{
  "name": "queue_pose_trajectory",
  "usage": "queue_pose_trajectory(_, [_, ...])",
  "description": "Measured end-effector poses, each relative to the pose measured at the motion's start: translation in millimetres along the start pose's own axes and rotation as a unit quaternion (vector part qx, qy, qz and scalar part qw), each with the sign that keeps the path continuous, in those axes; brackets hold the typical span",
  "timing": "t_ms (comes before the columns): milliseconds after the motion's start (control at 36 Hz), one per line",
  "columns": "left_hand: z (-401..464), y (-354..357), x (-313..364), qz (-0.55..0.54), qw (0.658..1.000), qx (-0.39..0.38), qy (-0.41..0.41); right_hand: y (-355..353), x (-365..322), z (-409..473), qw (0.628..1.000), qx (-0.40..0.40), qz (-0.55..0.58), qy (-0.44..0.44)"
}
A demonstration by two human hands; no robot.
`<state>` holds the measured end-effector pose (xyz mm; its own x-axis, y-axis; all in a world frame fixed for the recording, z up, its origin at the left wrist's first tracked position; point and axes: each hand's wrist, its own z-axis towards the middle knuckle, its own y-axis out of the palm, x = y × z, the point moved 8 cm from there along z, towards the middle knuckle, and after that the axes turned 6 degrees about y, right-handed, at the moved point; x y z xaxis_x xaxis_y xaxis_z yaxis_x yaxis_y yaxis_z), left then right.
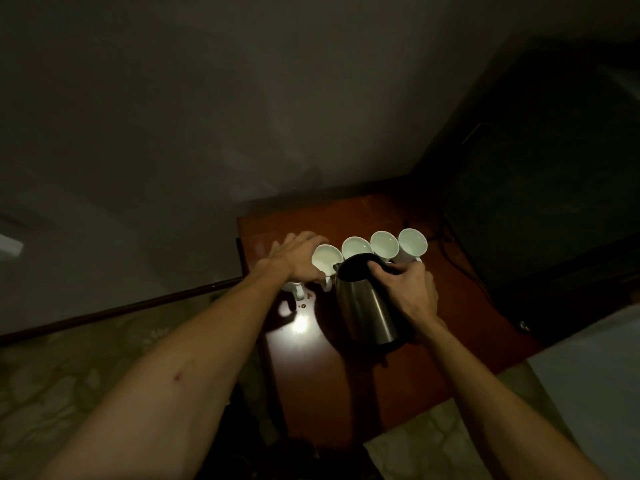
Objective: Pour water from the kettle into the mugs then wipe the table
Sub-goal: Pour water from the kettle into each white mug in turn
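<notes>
The right hand [412, 292] has its grip wrapped round the dark handle at the top of the steel kettle [367, 306], fingers curled over it and thumb toward the lid. The kettle is tilted, its spout leaning toward the row of white mugs, its base lifted off the reddish-brown tabletop [346, 382].

Four mugs show their open mouths in a row just beyond the kettle: the first mug [326, 257] by the spout, the second [356, 246], the third [384, 243] and the fourth [412, 242] farthest to the kettle's right. Whether any holds water cannot be told in the dim light.

The left hand [298, 258] lies just left of the first mug, palm down, its fingers bent over another white mug [294, 289] that it mostly hides; how tightly that grip closes cannot be told. A dark cord [446, 251] runs across the tabletop beyond the fourth mug.
</notes>
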<state>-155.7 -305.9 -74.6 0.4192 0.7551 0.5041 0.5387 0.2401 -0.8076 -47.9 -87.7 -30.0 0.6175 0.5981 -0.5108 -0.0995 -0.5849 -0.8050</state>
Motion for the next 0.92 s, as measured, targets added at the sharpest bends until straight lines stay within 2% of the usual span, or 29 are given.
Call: queue_pose_trajectory(917, [-13,-12,0,-0.009,1.000,-0.002,-0.010,-5,-12,-12,1.000,0.002,0.009,0.006])
